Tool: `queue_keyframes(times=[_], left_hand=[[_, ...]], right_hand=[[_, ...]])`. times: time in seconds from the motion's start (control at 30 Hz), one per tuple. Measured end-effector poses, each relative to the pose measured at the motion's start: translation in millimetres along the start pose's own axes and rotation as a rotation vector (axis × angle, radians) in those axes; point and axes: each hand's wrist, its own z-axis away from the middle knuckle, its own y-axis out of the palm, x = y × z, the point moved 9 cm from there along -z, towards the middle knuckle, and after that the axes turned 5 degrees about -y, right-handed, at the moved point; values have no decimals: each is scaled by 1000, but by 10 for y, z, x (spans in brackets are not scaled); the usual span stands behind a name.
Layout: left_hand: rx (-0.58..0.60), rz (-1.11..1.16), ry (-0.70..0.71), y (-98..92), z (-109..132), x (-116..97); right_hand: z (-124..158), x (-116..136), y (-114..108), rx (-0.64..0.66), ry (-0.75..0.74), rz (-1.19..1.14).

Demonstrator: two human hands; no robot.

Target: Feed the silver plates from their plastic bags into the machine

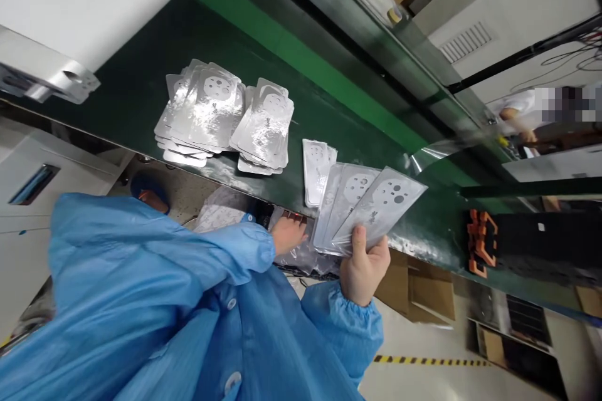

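Observation:
My right hand (364,269) is closed on a few fanned flat silver packets (362,197), its thumb lying over their lower edge. Dark circles and small print mark their faces. Beside the near edge of the green bench is my left hand (288,235), its fingers stretched toward the held packets and nothing visible in them. A small group of similar packets (316,166) lies on the bench, just left of the held ones. Farther left are two overlapping piles, a larger packet pile (207,106) and a smaller packet pile (266,125).
The green bench (343,113) runs diagonally across the view. A white conveyor belt (94,0) rises at upper left. Clear plastic bags (301,257) hang below the edge. An orange-and-black object (482,241) and a cardboard box (423,288) are to the right. Another person (527,116) is across the bench.

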Motion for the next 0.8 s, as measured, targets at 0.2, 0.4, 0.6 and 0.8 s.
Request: queue_keyframes(times=[0.2, 0.4, 0.6, 0.8], left_hand=[[-4, -34, 312, -450, 744, -559], [-325, 723, 227, -1441, 1008, -757], [-388, 963, -36, -1629, 1306, -608], [-706, 834, 105, -2053, 2019, -430]], right_hand=[[22, -150, 122, 16, 50, -68], [182, 145, 761, 260, 40, -205], [823, 493, 1610, 668, 94, -315], [1469, 547, 1991, 830, 30, -243]])
